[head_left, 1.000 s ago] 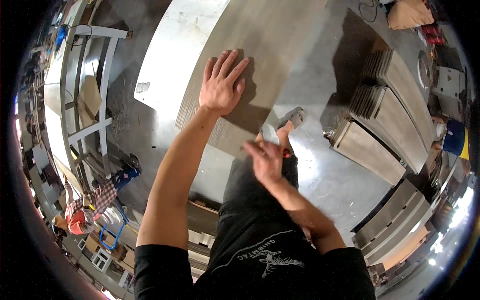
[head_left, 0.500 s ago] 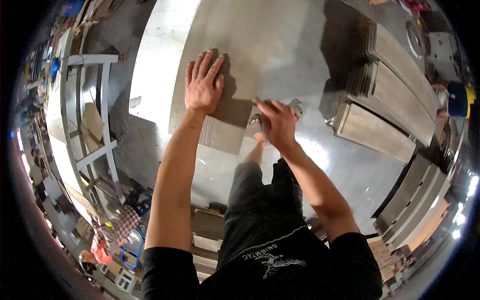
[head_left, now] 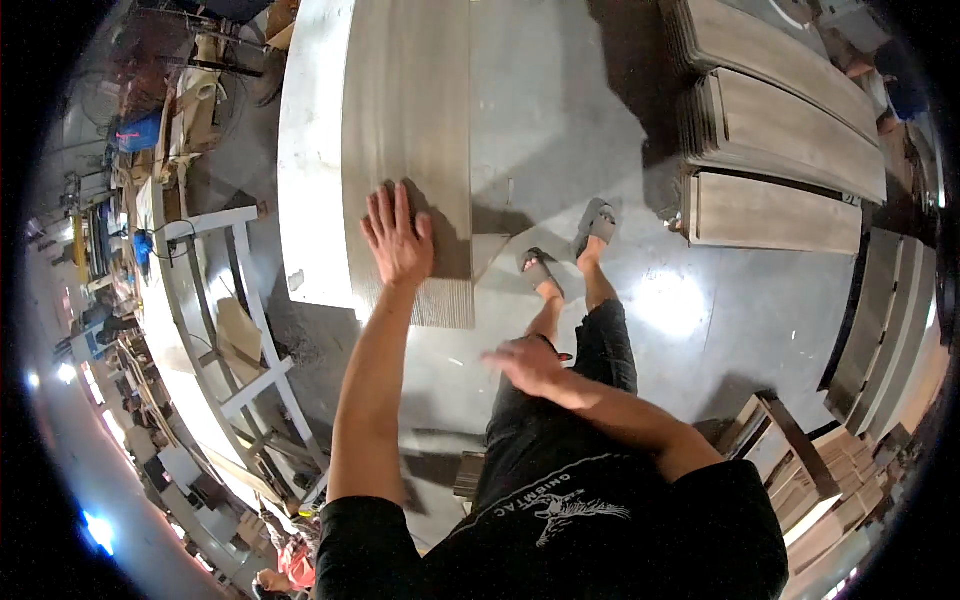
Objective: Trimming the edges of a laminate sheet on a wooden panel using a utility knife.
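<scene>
My left hand [head_left: 398, 240] lies flat, fingers spread, on top of a stack of long grey-brown boards [head_left: 408, 110]. The layered near end of that stack [head_left: 440, 303] shows just beside my wrist. Under and to the left of the boards is a white tabletop or panel [head_left: 313, 150] with a worn corner. My right hand [head_left: 528, 367] is in the air in front of my thigh, smeared by motion. Its fingers seem stretched to the left, and I see nothing in it.
Several stacks of similar boards [head_left: 790, 120] stand at the right, with more boards [head_left: 880, 330] nearer. A wooden frame [head_left: 780, 450] is at the lower right. Along the left runs a white frame rack [head_left: 255, 290]. My sandalled feet [head_left: 595, 228] are on the grey floor.
My right hand has drawn back from near the boards toward my body. The left hand stays flat on the stack, now nearer its layered end. The view has shifted and turned.
</scene>
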`<control>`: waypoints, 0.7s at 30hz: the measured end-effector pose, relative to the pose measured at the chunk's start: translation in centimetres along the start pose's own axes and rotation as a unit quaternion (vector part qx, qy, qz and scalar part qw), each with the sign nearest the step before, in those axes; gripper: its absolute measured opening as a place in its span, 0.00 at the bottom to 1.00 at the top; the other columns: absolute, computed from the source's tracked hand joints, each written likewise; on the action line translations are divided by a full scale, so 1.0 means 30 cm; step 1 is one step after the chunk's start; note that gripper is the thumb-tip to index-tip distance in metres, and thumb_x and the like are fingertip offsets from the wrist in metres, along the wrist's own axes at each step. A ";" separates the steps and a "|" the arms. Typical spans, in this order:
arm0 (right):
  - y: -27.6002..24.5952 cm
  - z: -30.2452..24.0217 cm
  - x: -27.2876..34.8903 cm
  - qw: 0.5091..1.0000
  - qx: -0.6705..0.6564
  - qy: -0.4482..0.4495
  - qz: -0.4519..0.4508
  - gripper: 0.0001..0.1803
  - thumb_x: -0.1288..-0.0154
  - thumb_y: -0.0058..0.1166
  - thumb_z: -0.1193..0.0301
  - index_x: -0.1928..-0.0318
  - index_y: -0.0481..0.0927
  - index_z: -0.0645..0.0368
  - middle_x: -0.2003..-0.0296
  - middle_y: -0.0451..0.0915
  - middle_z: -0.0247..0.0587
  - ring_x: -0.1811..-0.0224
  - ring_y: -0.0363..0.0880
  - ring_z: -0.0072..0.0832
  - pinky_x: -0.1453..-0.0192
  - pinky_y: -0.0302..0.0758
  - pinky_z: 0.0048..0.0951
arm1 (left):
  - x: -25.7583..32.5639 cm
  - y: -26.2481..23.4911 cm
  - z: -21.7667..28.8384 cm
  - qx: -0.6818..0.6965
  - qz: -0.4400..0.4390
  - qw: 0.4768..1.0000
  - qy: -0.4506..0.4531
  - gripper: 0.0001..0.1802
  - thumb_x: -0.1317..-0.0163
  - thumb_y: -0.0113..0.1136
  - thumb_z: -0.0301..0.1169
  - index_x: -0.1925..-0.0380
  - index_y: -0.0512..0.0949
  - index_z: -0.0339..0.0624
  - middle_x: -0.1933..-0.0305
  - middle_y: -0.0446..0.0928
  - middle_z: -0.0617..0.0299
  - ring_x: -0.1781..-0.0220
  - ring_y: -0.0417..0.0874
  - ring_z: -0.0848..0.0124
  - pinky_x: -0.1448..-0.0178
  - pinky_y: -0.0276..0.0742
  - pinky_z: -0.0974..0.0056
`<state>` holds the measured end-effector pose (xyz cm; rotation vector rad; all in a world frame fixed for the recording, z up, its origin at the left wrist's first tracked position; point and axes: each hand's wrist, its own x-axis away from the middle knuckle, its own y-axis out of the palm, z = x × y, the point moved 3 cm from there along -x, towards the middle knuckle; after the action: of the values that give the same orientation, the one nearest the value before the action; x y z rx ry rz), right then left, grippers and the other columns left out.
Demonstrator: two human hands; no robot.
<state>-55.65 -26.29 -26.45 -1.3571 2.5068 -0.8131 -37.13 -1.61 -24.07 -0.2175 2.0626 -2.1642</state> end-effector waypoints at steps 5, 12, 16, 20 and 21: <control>-0.405 0.207 0.071 0.942 -0.043 0.149 0.299 0.12 0.30 0.59 0.71 0.48 0.85 0.55 0.64 0.84 0.36 0.65 0.84 0.31 0.63 0.78 0.31 | 0.341 -0.003 0.177 0.025 -0.138 0.974 0.176 0.44 0.33 0.56 0.50 0.19 0.54 0.55 0.15 0.46 0.49 0.14 0.40 0.44 0.16 0.33 0.33; -0.621 0.587 0.381 0.751 -0.357 0.351 0.430 0.13 0.28 0.62 0.65 0.54 0.86 0.63 0.67 0.83 0.31 0.70 0.74 0.16 0.68 0.71 0.23 | 0.743 -0.112 0.306 0.147 -0.484 0.850 0.148 0.18 0.28 0.58 0.46 0.43 0.84 0.60 0.48 0.88 0.65 0.47 0.89 0.61 0.35 0.79 0.49; -0.752 0.523 0.416 0.653 -0.495 0.377 0.431 0.12 0.27 0.60 0.67 0.53 0.86 0.64 0.71 0.82 0.33 0.75 0.74 0.18 0.70 0.71 0.25 | 0.671 -0.114 0.409 0.309 -0.338 0.888 0.028 0.16 0.30 0.61 0.41 0.46 0.85 0.52 0.51 0.88 0.55 0.49 0.89 0.53 0.46 0.84 0.53; -0.770 0.565 0.308 0.677 -0.558 0.354 0.323 0.12 0.26 0.60 0.65 0.53 0.86 0.62 0.69 0.83 0.32 0.72 0.77 0.21 0.66 0.75 0.28 | 0.436 -0.094 0.629 0.420 -0.268 0.867 -0.028 0.20 0.25 0.59 0.37 0.39 0.80 0.39 0.46 0.86 0.55 0.46 0.87 0.67 0.43 0.81 0.61; -0.809 0.549 0.250 0.688 -0.558 0.330 0.327 0.11 0.27 0.61 0.66 0.54 0.86 0.60 0.71 0.80 0.30 0.74 0.74 0.20 0.68 0.72 0.25 | 0.366 -0.086 0.699 0.500 -0.263 0.823 -0.051 0.22 0.24 0.59 0.38 0.36 0.77 0.40 0.43 0.84 0.56 0.43 0.85 0.66 0.41 0.79 0.61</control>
<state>-35.89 -49.23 -26.30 0.0096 3.8655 0.6834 -43.64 -24.23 -20.43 -0.7846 0.5946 -3.1076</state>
